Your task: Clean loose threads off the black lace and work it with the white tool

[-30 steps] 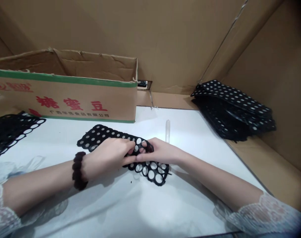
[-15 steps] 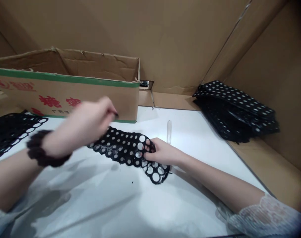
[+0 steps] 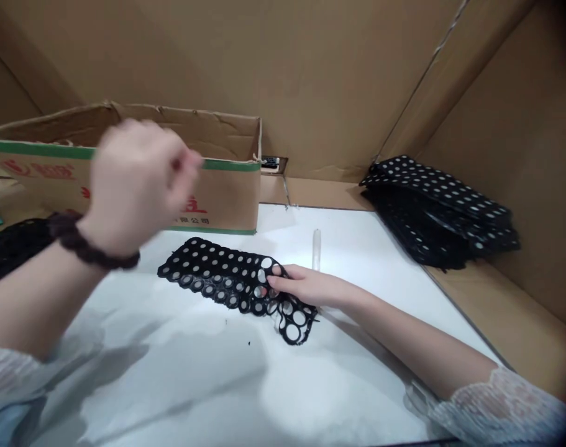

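Note:
A black sheet with rows of round holes lies on the white tabletop, its right end folded over into larger rings. My right hand grips that folded end between thumb and fingers. Raised in front of the cardboard box, my left hand is blurred, with its fingers curled in; whether anything is inside them cannot be made out. A dark hair band circles the left wrist.
Behind my right hand lies a clear tube. More black perforated sheets are stacked at the right, and others lie at the far left. Cardboard walls surround the white table.
My left hand has risen away from the sheet, up to the box's front rim. The right hand still holds the folded end in nearly the same place.

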Demonstrator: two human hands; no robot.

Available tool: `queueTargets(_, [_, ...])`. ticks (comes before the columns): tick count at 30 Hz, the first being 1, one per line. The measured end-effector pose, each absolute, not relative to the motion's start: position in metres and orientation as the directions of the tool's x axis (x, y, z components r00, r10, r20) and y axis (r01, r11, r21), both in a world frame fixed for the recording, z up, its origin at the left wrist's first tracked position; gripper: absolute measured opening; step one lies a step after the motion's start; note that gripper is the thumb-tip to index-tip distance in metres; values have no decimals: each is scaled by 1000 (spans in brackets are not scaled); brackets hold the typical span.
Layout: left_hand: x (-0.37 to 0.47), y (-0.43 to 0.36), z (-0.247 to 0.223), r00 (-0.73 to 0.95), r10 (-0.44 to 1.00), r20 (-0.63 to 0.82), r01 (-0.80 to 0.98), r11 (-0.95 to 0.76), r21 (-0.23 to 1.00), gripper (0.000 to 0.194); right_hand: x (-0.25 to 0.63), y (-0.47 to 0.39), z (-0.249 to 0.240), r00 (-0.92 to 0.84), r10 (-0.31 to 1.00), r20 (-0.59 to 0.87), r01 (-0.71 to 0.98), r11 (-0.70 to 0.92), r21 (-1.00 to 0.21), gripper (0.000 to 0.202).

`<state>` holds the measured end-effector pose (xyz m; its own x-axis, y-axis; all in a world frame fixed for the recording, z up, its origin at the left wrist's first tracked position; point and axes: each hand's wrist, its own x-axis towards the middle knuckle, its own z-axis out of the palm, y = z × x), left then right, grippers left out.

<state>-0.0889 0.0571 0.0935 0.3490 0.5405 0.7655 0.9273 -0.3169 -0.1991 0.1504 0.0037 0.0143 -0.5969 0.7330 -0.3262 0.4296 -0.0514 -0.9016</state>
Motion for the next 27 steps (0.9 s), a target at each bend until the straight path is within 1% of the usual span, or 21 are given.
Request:
queueTargets(1, [-78, 40, 82, 530, 584, 615, 835, -484, -260, 39, 151, 4, 14, -603, 739, -302, 429, -19, -903, 24])
queueTargets(2, [-68, 25, 70, 673, 598, 437, 730, -631, -261, 40, 152, 5, 14, -618, 737, -272, 427, 24, -904, 23])
queueTargets(3, [-59, 13, 57, 771, 566, 292, 631, -739, -234, 41, 153, 6, 14, -638, 731, -243, 423, 68, -903, 23])
queueTargets(4, [-53, 4, 45, 822, 528, 213, 566, -799, -203, 42, 153, 6, 14, -656, 721, -222, 424, 108, -899, 24])
queueTargets(5, [-48, -2, 34, 849, 501, 170, 526, -832, -175, 40, 154, 7, 14, -669, 712, -215, 434, 139, -890, 26])
queueTargets(7, [-42, -5, 18, 866, 477, 148, 497, -853, -159, 33, 154, 7, 14, -671, 706, -226, 483, 185, -856, 28])
queueTargets(10, [-41, -3, 10, 866, 473, 163, 498, -847, -188, 21, 152, 8, 13, -653, 721, -231, 536, 226, -813, 26])
queueTargets(12, [-42, -2, 10, 864, 468, 183, 499, -843, -200, 19, 152, 9, 12, -651, 724, -228, 528, 216, -821, 27])
queueTargets(15, [-45, -4, 12, 851, 484, 203, 518, -838, -172, 20, 153, 8, 11, -652, 732, -197, 450, 165, -877, 28])
queueTargets(17, [-46, -4, 13, 842, 503, 197, 529, -840, -116, 26, 153, 6, 10, -647, 741, -181, 400, 128, -907, 30])
queueTargets(20, [-46, -2, 15, 822, 547, 158, 551, -834, 22, 33, 152, 4, 8, -643, 747, -170, 351, 90, -932, 31])
queueTargets(24, [-47, 4, 18, 769, 637, 46, 608, -753, 252, 29, 150, 2, 3, -641, 753, -150, 285, 52, -957, 24])
queueTargets(25, [-47, 5, 20, 765, 644, 14, 613, -735, 290, 28, 149, 2, 2, -640, 752, -157, 269, 28, -963, 22])
queueTargets(27, [-47, 7, 24, 752, 659, -26, 629, -705, 326, 28, 148, 2, 2, -626, 760, -175, 252, -15, -968, 19])
